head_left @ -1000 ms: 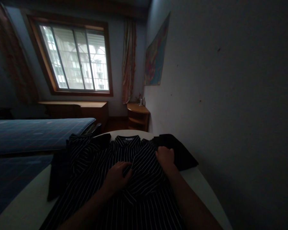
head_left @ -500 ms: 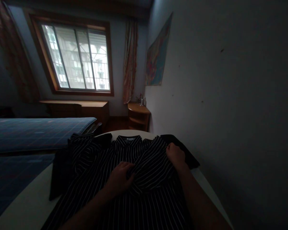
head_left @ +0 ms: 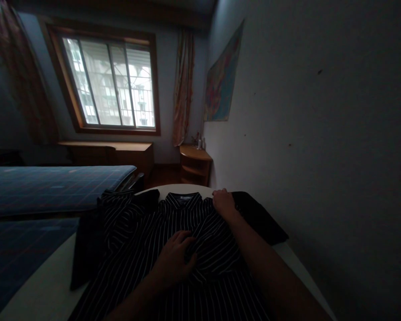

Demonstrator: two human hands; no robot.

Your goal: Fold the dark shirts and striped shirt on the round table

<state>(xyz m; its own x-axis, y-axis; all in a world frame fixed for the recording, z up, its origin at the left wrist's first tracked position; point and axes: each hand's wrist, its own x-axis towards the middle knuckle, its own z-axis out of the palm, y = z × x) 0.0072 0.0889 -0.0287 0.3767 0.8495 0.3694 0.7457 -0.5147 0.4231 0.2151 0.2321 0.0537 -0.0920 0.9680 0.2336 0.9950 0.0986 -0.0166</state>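
Wall: pale and dim, with a few dark specks, filling the right side; a wall (head_left: 337, 116) that carries a map (head_left: 224, 80) near the corner.
Bed: a blue checked bed (head_left: 50, 189) off to the left, beyond the table.
Table: a pale, round-edged table (head_left: 45, 281) under the clothes.
Shirt: a dark striped shirt (head_left: 203, 305), spread on the table with its neck end at the far edge and its lower part running toward the person.
Black cloth: black cloth (head_left: 262, 218) on the shirt's right; more at its left side. Too dark to tell what it belongs to.
Sleeve: a striped sleeve (head_left: 217, 245) lying across the right half of the shirt, its end near the left hand.
Right hand: the right hand (head_left: 223, 203) has shifted from the sleeve's outer side up to the shoulder, so it now seems to work the top of the fold; fingers curled on cloth, grip unclear.
Left hand: the left hand (head_left: 175, 258) stays mid-shirt beside the sleeve, thumb well apart from the fingers, perhaps steadying the cloth.
Collar: an upright-looking collar (head_left: 183, 200), left of the right hand, untouched.
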